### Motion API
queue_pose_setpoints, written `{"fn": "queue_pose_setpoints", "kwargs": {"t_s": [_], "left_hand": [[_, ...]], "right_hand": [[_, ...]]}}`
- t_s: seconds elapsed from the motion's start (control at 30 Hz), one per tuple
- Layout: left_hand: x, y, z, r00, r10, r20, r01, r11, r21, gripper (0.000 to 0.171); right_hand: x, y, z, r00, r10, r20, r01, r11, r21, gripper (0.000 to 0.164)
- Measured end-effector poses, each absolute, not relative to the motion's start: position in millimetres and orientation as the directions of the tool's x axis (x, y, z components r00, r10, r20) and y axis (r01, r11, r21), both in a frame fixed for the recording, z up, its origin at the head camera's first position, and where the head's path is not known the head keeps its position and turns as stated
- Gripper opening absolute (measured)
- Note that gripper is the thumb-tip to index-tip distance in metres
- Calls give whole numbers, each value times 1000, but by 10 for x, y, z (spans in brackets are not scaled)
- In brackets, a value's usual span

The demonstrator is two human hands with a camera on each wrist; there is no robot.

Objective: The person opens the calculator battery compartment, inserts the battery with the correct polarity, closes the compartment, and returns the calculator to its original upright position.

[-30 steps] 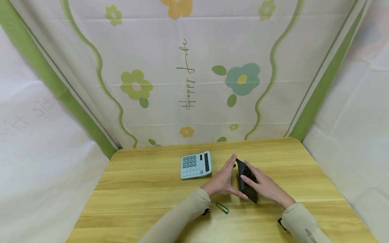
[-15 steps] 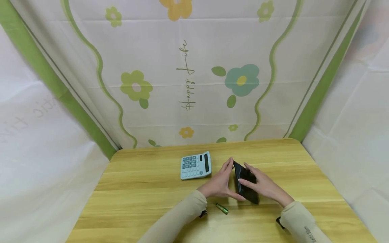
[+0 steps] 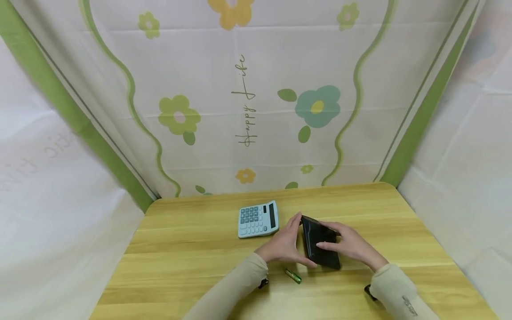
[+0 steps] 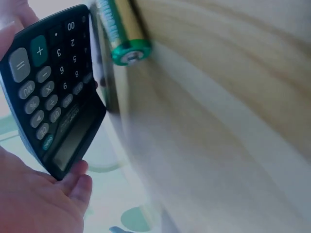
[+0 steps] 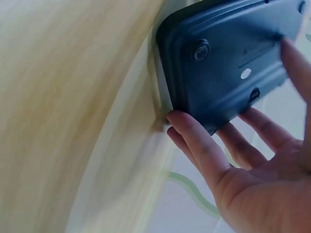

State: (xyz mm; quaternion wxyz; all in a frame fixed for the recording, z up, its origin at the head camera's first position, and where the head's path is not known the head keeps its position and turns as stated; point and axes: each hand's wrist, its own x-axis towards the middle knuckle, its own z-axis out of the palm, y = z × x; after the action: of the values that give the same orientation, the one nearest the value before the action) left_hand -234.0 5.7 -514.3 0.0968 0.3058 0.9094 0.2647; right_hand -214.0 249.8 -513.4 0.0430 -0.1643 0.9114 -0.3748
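A black calculator point(image 3: 320, 243) stands tilted on its edge over the table, held between both hands. Its keys and display point(image 4: 58, 87) face my left hand point(image 3: 283, 245), whose fingers and thumb grip opposite ends of it. The dark back point(image 5: 228, 63), with a round foot and a small white dot, faces my right hand point(image 3: 350, 245). That hand's thumb lies on the back while its fingers hold the edge. A green and gold battery point(image 3: 293, 276) lies on the table just nearer than the calculator.
A light blue calculator point(image 3: 258, 219) lies face up on the wooden table point(image 3: 180, 266), left of the hands. White flowered cloth point(image 3: 248, 111) hangs behind the table and along both sides.
The black calculator has shifted slightly left and tipped so that more of its back faces up. My left hand has moved left with it. The battery stays put.
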Motion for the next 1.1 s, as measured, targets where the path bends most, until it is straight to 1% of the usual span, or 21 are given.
{"fn": "queue_pose_setpoints", "kwargs": {"t_s": [0.27,0.5,0.67,0.93,1.1], "left_hand": [[-2354,5,-5261,-811,584,-37,495,719,488,144],[-2365,-14,-5308,-824,562,-69,490,769,412,146],[-2388,-20,-5332,-837,540,-89,470,793,388,148],[-2400,-14,-5337,-821,565,-82,520,799,301,143],[-2401,-29,-5352,-815,575,-68,541,798,264,144]], "right_hand": [[-2177,2513,-5139,-940,-339,50,-285,693,-662,68],[-2191,2487,-5137,-937,-339,85,-317,721,-617,62],[-2211,2457,-5143,-937,-336,100,-327,735,-594,62],[-2233,2419,-5139,-938,-335,91,-324,754,-572,61],[-2237,2407,-5147,-942,-327,80,-313,762,-567,63]]}}
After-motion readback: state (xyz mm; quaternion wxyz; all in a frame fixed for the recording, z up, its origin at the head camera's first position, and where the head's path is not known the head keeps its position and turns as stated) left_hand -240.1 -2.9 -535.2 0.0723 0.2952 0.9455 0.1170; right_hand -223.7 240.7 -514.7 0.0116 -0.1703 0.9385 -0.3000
